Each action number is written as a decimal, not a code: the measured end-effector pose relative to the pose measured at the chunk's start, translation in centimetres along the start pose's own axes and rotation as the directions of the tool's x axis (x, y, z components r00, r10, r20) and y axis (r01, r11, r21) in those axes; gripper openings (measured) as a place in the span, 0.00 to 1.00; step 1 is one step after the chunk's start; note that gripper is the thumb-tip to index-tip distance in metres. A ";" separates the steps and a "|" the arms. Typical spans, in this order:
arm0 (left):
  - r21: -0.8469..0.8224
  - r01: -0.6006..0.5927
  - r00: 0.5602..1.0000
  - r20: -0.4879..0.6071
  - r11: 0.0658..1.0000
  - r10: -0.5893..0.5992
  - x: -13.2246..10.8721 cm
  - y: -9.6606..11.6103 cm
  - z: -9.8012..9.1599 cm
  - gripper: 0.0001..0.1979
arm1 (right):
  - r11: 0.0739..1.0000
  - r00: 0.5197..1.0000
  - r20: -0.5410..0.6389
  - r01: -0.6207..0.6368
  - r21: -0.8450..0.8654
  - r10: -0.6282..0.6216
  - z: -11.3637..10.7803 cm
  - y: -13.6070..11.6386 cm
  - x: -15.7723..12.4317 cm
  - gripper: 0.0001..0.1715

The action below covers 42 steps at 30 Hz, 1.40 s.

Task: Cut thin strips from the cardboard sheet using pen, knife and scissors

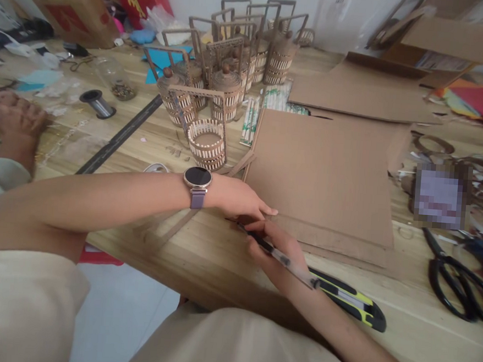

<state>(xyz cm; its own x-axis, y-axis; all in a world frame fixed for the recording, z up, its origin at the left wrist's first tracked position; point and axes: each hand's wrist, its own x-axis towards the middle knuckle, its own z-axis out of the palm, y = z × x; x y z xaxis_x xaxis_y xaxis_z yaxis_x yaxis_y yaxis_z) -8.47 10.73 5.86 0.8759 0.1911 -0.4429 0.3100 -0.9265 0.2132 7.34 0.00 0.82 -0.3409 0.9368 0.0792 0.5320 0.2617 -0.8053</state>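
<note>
Grips pen (pixel 281 256) in right hand (pixel 291 248), near utility knife (pixel 351 302). Rests left hand (pixel 238 196) at cardboard sheet's (pixel 325 170) edge; cannot tell whether holding anything under palm.

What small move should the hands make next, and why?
Probably swing the pen toward the cardboard: the right hand holds it with the tip left of the cardboard, while the left hand has a finger at the cardboard's near edge.

The right fingers (pixel 278 234) hide part of the pen (pixel 281 257). Toward the bench's (pixel 416 342) right edge, a purple object (pixel 439 196) is blurred beyond recognition.
</note>
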 end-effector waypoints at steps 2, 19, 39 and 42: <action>-0.030 0.009 1.000 0.006 1.000 -0.009 0.0 0.0 0.0 0.30 | 1.000 1.000 -0.001 -0.009 0.011 0.009 0.5 0.3 0.3 0.09; 0.000 0.014 1.000 0.026 1.000 -0.014 0.2 -0.1 0.1 0.34 | 0.999 1.000 0.016 0.024 0.034 -0.025 1.1 1.0 0.4 0.09; -0.045 -0.021 0.996 -0.085 0.999 0.017 0.3 -0.6 0.7 0.37 | 0.998 0.997 0.038 0.064 0.028 -0.065 1.1 0.5 0.2 0.10; -0.050 -0.018 0.998 -0.062 0.999 0.014 0.1 -0.7 0.9 0.38 | 1.000 0.999 0.034 0.002 0.004 -0.002 -1.1 0.4 -0.6 0.11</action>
<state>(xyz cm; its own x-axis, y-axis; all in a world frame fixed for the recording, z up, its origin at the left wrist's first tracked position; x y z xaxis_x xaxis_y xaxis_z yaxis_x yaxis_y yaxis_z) -8.91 11.13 4.90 0.9015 0.1974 -0.3850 0.3125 -0.9125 0.2641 8.59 -0.25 1.09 -0.3682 0.9278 0.0611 0.5285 0.2629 -0.8072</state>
